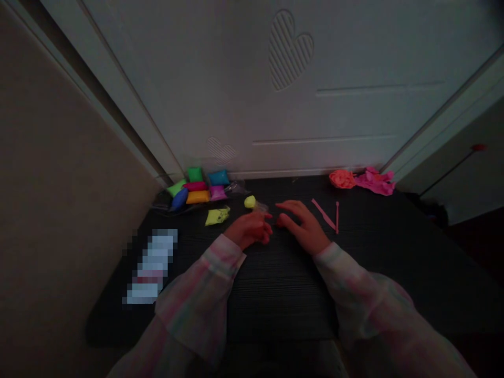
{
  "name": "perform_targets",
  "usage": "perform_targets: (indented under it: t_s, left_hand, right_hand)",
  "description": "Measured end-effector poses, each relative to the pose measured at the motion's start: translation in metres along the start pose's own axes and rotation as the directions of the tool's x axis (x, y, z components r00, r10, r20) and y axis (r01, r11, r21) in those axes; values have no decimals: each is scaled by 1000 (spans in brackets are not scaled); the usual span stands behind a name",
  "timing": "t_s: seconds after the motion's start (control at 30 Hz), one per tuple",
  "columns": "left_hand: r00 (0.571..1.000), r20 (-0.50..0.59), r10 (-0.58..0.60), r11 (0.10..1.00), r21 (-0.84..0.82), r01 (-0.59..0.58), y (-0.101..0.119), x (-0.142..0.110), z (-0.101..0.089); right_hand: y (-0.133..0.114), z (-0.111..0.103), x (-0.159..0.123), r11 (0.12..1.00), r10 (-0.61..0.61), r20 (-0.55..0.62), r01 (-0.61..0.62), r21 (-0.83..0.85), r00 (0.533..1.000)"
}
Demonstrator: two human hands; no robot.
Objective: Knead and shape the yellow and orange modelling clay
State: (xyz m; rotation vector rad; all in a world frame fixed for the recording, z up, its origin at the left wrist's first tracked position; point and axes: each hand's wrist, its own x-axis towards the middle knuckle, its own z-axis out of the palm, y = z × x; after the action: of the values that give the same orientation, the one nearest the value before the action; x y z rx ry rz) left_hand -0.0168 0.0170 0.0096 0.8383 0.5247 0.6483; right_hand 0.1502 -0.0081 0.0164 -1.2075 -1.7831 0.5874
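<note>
My left hand (250,230) rests on the dark mat (275,294) with its fingers curled and pinched together; what they pinch is too small to name. My right hand (301,223) lies just to its right, palm down, fingers bent toward the left hand's fingertips. A yellow lump of clay (250,201) sits right beyond the left hand, beside a bit of clear wrapper (260,207). A flattened yellow packet (217,216) lies to the left of my left hand. Both sleeves are pale pastel plaid.
A heap of coloured clay packets (198,189) lies at the back left. Two pink sticks (328,214) lie right of my right hand. Orange clay (342,179) and pink wrapping (376,181) sit by the white door (275,105). A blurred-out item (151,265) lies left.
</note>
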Motion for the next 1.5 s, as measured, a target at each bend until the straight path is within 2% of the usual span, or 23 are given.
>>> perform_targets:
  t_s: [0.1, 0.23, 0.43, 0.57, 0.63, 0.73, 0.8, 0.87, 0.97, 1.03, 1.1, 1.3, 1.4, 1.5]
  left_hand:
    - [991, 115, -75, 997, 15, 73, -3, 0, 2]
    - [970, 195, -145, 989, 39, 140, -6, -1, 2]
    - [951, 244, -189, 982, 53, 181, -5, -4, -3]
    - [950, 242, -198, 980, 60, 189, -2, -5, -4]
    - [967, 192, -170, 985, 58, 162, -1, -4, -3]
    - [1000, -6, -29, 999, 39, 30, 1, -1, -2]
    - [985, -152, 80, 996, 42, -75, 1, 1, -2]
    - [952, -261, 160, 987, 52, -152, 1, 3, -3]
    - [909, -351, 224, 974, 44, -222, 1, 5, -5]
    - [896, -375, 239, 969, 28, -247, 0, 6, -5]
    - [891, -381, 247, 966, 26, -257, -1, 6, -3]
    - [877, -371, 304, 953, 110, -284, -5, 8, 6]
    - [872, -357, 335, 940, 189, -284, -6, 9, 6]
    - [875, -296, 383, 910, 281, -304, -7, 9, 5]
  right_hand:
    - [-7, 1, -2, 992, -3, 95, -9, 128, 995]
    - [-9, 2, -2, 980, 12, 164, -45, 196, 986]
    - [-11, -3, -1, 976, -6, 226, -43, 212, 974]
    - [-12, -7, -2, 979, -35, 223, -11, 206, 974]
    - [-12, -7, -2, 981, -38, 189, 1, 193, 981]
    - [-11, -6, -2, 989, -20, 98, 5, 146, 995]
    - [-11, -5, -2, 991, 0, 50, -7, 135, 999]
    - [-10, -4, -1, 983, 38, 27, -42, 179, 999]
    - [-6, -4, 0, 953, 152, -38, -136, 269, 988]
    - [-3, -5, 2, 941, 215, -104, -177, 289, 971]
    - [-2, -5, 3, 943, 227, -134, -184, 278, 965]
    - [-8, 0, -1, 969, 90, -30, -81, 234, 995]
    - [-11, 2, -3, 979, 61, 22, -64, 192, 998]
    - [-11, 1, -3, 980, 52, 44, -60, 191, 998]
